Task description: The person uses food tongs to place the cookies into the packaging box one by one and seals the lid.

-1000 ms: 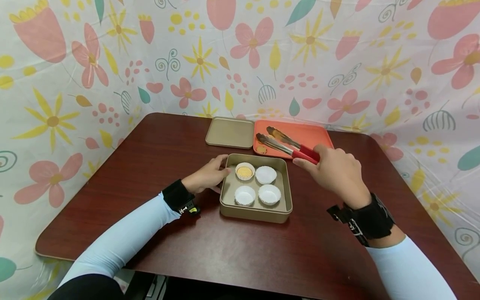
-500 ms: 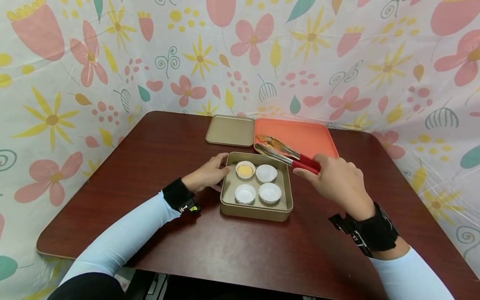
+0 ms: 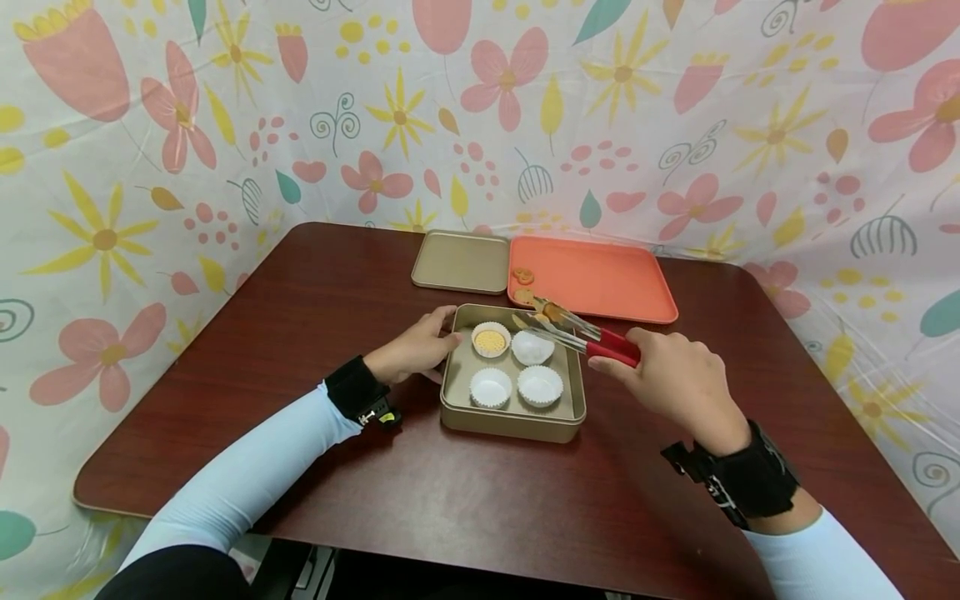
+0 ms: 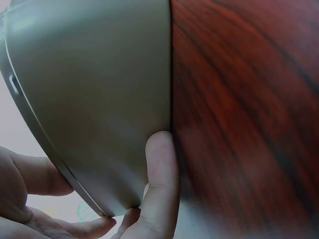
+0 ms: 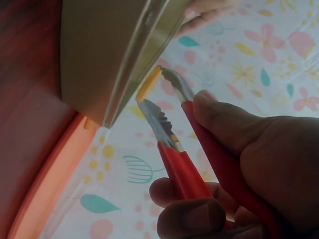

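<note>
My right hand (image 3: 678, 375) grips red-handled metal tongs (image 3: 618, 346). Between the tong tips a thin yellow-brown cookie (image 5: 148, 84) is pinched, seen edge-on in the right wrist view. The tips hover over the back right part of a gold square tin (image 3: 513, 427). Inside the tin stand several white paper cups; the back left cup (image 3: 491, 340) holds a round yellow cookie. Partly behind the tongs is the back right cup (image 3: 531, 350). My left hand (image 3: 415, 346) holds the tin's left side, thumb at the rim and a finger (image 4: 162, 169) low on the wall in the left wrist view.
Behind the tin lies an orange tray (image 3: 600, 279), with a pretzel-shaped cookie (image 3: 522, 275) and a round cookie (image 3: 523, 296) near its left edge. A flat gold lid (image 3: 461, 262) lies left of the tray. Floral cloth (image 3: 450, 108) hangs behind the dark wooden table (image 3: 337, 300).
From above the orange tray, the tongs have come down and toward me, closing on a cookie and carrying it over the tin's back right cup. My left hand stays on the tin.
</note>
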The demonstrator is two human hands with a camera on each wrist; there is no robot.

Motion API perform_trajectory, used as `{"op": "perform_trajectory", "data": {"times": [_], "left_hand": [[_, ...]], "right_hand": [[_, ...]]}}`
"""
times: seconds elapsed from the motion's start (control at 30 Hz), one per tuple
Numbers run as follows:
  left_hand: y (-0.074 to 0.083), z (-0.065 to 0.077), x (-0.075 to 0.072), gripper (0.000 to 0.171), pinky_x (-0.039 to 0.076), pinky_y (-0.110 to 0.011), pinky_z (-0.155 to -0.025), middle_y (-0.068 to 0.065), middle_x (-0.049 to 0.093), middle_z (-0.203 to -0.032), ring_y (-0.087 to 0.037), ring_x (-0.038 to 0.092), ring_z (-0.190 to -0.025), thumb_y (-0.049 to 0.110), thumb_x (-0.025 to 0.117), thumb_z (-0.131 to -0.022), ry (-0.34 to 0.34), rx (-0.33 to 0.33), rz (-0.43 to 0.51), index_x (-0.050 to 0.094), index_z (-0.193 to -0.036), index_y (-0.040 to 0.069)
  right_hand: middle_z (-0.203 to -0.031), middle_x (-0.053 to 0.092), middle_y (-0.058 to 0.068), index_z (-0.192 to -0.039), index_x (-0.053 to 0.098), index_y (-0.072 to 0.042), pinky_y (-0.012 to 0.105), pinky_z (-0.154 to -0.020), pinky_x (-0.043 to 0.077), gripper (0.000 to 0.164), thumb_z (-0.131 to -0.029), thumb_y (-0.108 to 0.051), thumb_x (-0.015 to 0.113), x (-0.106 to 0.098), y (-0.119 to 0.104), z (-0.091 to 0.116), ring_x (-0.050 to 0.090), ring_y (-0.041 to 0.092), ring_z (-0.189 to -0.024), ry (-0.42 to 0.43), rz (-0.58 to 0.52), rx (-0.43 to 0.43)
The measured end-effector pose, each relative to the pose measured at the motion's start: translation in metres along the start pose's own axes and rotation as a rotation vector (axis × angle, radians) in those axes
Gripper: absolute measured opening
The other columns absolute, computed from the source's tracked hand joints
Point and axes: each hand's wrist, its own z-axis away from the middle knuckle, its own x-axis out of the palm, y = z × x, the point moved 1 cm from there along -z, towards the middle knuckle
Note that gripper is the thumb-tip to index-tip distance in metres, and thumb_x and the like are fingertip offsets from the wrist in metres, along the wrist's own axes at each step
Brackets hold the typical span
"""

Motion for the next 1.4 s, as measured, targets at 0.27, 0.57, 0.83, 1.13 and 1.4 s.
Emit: {"op": "perform_trajectory", "data": {"times": [0.27,0.57,0.83,1.13,1.4], "left_hand": [[0.0,0.0,0.0,0.061,0.064,-0.043,-0.072,-0.02,0.018,-0.16,-0.04,0.057,-0.118,0.019,0.044,-0.112,0.002,0.003,-0.002,0.012,-0.164,0.015],[0.002,0.002,-0.001,0.062,0.064,-0.043,-0.075,-0.019,0.011,-0.163,-0.041,0.055,-0.122,0.02,0.043,-0.112,-0.004,-0.004,0.009,0.011,-0.165,0.016],[0.001,0.001,0.0,0.062,0.064,-0.044,-0.074,-0.019,0.01,-0.164,-0.041,0.057,-0.118,0.02,0.044,-0.112,-0.001,-0.008,0.022,0.012,-0.165,0.017],[0.002,0.001,0.0,0.061,0.064,-0.043,-0.073,-0.02,0.012,-0.163,-0.04,0.059,-0.115,0.019,0.044,-0.112,0.009,-0.005,0.007,0.012,-0.165,0.016],[0.002,0.001,0.0,0.061,0.064,-0.043,-0.072,-0.02,0.012,-0.162,-0.04,0.059,-0.115,0.018,0.044,-0.112,0.011,-0.011,0.007,0.013,-0.165,0.016]], "right_hand": [[-0.061,0.047,0.003,-0.087,0.061,-0.013,0.034,-0.044,0.032,0.058,-0.089,-0.07,0.067,0.005,-0.001,0.001,0.045,0.022,-0.053,-0.052,0.026,0.0],[-0.06,0.047,0.003,-0.086,0.061,-0.013,0.033,-0.044,0.032,0.06,-0.088,-0.072,0.066,0.012,0.001,0.001,0.045,0.022,-0.053,-0.065,0.031,0.0],[-0.06,0.046,0.003,-0.088,0.062,-0.013,0.034,-0.044,0.032,0.059,-0.088,-0.072,0.066,0.014,0.001,0.001,0.045,0.022,-0.053,-0.074,0.038,-0.005],[-0.061,0.047,0.004,-0.089,0.062,-0.013,0.034,-0.044,0.032,0.058,-0.087,-0.071,0.067,0.013,0.0,0.0,0.045,0.023,-0.053,-0.077,0.033,-0.008],[-0.061,0.048,0.004,-0.089,0.063,-0.013,0.034,-0.044,0.034,0.059,-0.087,-0.072,0.067,0.013,0.0,0.0,0.046,0.023,-0.054,-0.088,0.03,0.008]]}}
